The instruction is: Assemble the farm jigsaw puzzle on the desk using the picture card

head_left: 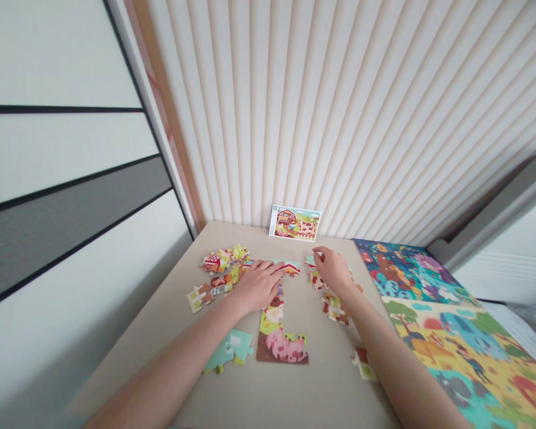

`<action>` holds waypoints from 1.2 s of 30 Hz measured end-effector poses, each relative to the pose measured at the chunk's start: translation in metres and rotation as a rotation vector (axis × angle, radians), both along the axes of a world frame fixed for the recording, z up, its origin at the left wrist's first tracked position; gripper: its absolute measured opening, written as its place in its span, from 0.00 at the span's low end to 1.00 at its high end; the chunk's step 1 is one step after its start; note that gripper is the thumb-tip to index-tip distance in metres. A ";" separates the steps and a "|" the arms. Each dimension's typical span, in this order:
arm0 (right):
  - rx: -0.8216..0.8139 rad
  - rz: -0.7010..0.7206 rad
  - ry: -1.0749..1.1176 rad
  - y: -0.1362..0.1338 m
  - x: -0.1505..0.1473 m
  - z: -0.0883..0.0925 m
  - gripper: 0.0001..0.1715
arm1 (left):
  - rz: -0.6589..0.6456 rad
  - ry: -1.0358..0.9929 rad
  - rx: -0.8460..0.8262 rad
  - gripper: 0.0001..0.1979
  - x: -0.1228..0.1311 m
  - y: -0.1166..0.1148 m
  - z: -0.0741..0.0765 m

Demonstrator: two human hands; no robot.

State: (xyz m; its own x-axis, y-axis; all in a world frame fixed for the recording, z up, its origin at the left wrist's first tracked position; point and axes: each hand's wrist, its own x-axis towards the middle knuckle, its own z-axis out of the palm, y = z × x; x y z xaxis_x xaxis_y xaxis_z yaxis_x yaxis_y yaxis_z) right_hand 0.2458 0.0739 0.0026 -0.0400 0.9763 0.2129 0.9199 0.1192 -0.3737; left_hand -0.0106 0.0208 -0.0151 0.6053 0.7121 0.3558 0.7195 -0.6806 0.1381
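My left hand (259, 286) lies flat at the middle of the beige table, its fingertips on a red-roofed jigsaw piece (291, 268). My right hand (333, 269) curls down over a small teal-edged piece (311, 260). Below the hands, a joined strip of puzzle pieces (281, 348) shows a pink pig. Two joined teal pieces (230, 351) lie near my left forearm. A loose heap of pieces (223, 265) sits left of my left hand. More pieces (335, 308) lie under my right wrist, and another (363, 364) lies beside my right forearm.
A small farm picture card (295, 223) leans against the pleated cream wall (339, 119) at the table's back edge. A large colourful printed puzzle sheet (446, 333) lies along the table's right side. A white-and-grey panelled surface (71, 179) rises at the left.
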 end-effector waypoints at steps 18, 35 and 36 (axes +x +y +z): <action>0.029 0.407 -0.172 0.002 0.034 -0.007 0.20 | -0.006 -0.052 -0.048 0.18 -0.002 0.004 -0.006; 0.043 0.480 -0.204 -0.020 0.009 0.002 0.18 | -0.015 -0.046 -0.031 0.19 -0.003 0.004 -0.007; 0.036 0.484 -0.211 -0.019 0.009 0.002 0.17 | -0.011 -0.046 -0.033 0.18 -0.003 0.004 -0.007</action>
